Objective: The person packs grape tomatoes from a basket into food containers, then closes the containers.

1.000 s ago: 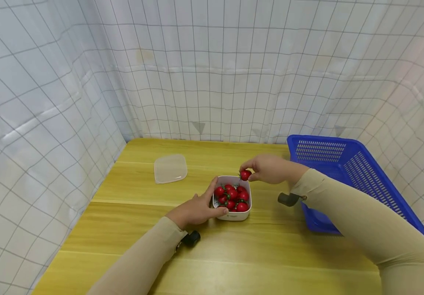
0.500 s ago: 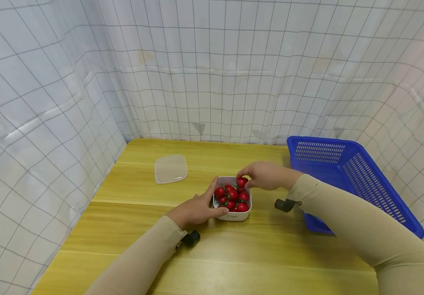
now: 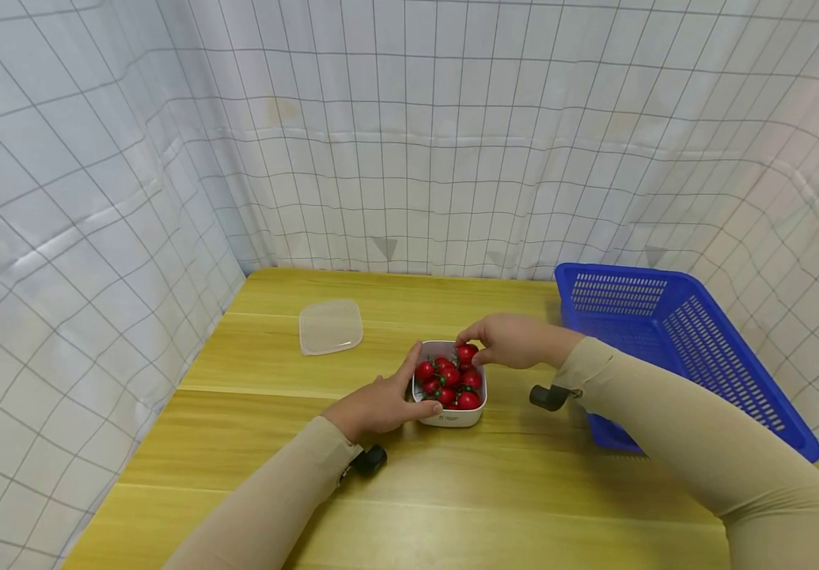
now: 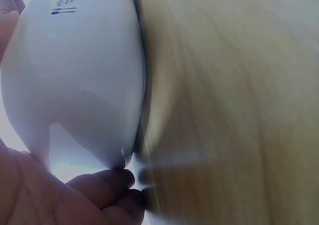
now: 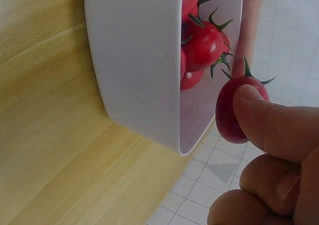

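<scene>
A small white container (image 3: 449, 420) holds several red cherry tomatoes (image 3: 446, 375) with green stems. My left hand (image 3: 381, 404) grips its left side, thumb along the front and forefinger stretched to the back corner. In the left wrist view, fingertips (image 4: 117, 182) curl against the container's smooth wall (image 4: 89, 80). My right hand (image 3: 512, 339) pinches one cherry tomato (image 3: 466, 353) between thumb and fingers at the back right rim. The right wrist view shows this tomato (image 5: 232, 112) by the opening, its green stem pointing up, beside the other tomatoes (image 5: 202, 45).
A translucent lid (image 3: 331, 326) lies on the wooden table (image 3: 437, 499) at the back left. To the right stands a large blue plastic basket (image 3: 747, 360), partly behind my right forearm. Checkered white curtains (image 3: 409, 158) surround the table on the back and sides.
My right hand has moved slightly left and down with the pinched tomato, from beyond the back right rim to over the container. My left hand has stayed in place.
</scene>
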Available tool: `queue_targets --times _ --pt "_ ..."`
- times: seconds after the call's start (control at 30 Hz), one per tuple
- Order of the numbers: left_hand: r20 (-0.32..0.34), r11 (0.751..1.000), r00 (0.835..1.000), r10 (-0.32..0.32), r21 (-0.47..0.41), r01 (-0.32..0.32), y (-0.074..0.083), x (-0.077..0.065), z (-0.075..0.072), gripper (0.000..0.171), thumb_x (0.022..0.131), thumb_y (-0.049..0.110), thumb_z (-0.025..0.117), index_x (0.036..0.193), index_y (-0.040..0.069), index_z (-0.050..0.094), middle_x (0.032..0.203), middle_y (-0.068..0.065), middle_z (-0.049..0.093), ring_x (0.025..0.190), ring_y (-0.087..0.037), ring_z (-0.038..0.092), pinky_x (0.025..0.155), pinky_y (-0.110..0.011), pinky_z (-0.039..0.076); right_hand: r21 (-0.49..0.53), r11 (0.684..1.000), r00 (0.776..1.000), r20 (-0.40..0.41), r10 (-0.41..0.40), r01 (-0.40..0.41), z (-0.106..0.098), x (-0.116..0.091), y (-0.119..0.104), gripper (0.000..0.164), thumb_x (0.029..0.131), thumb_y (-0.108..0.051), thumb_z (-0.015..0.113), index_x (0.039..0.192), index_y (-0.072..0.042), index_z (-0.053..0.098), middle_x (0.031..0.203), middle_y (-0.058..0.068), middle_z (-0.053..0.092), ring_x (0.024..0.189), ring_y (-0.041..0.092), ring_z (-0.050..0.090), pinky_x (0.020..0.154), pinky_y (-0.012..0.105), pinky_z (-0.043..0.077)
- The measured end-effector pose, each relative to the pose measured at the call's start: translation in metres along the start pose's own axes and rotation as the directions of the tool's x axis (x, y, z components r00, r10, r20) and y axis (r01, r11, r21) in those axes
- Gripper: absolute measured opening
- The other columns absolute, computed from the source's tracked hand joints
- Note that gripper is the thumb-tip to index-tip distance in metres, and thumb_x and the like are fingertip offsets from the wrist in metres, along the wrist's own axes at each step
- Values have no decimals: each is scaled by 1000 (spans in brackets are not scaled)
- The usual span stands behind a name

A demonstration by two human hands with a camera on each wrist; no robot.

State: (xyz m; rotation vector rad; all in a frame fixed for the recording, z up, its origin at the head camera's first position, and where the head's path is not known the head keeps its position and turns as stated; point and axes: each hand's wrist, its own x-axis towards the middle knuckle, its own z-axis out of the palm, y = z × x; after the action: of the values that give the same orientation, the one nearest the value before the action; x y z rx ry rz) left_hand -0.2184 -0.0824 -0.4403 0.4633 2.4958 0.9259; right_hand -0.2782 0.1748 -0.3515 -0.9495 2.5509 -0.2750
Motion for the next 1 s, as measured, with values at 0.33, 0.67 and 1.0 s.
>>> queue_targets --times 0.33,0.67,1.0 --pt "1 1000 1000 13 -7 -13 -1 1 1 112 94 70 63 170 32 -9 170 -14 36 153 -61 25 126 -69 20 1 1000 1000 -5 -6 6 2 1 1 40 102 -19 71 141 -11 67 72 -5 54 63 9 46 61 25 41" --pt "5 1000 1000 22 1 -22 -2 2 1 112 93 71 62 170 31 -10 169 -14 36 153 -59 27 129 -66 16 -2 1000 1000 -8 -7 7 3 1 2 41 102 -20 71 142 -12 67 70 -6 52 62 9 45 59 24 40" --pt "2 1000 1000 -6 2 6 2 -1 -1 110 92 71 63 169 38 -7 169 -13 38 151 -62 27 122 -72 28 30 1000 1000 -8 -7 7 4 0 5 40 102 -18 71 141 -12 68 85 -4 67 65 9 48 72 29 48"
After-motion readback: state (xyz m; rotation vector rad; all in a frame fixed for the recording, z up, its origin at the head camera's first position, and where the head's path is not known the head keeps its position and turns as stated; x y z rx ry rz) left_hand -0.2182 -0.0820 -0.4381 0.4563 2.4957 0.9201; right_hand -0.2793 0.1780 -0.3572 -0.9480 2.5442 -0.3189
